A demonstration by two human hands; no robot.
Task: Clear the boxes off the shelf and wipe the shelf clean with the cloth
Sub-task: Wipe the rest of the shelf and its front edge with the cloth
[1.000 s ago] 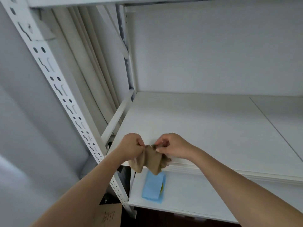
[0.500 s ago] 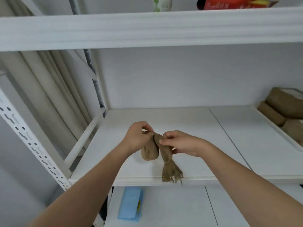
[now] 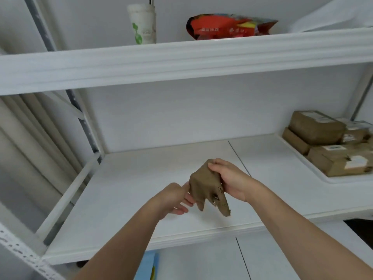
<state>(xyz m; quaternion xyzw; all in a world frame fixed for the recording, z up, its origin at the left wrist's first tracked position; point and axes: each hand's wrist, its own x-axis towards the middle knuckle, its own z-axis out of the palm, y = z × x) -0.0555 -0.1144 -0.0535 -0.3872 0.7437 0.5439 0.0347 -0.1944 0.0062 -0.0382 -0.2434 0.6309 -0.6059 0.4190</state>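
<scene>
Above the shelf [image 3: 141,199], right hand [image 3: 232,178] pinches the cloth [image 3: 205,184], hiding left hand [image 3: 171,199] fingertips touching it.
</scene>
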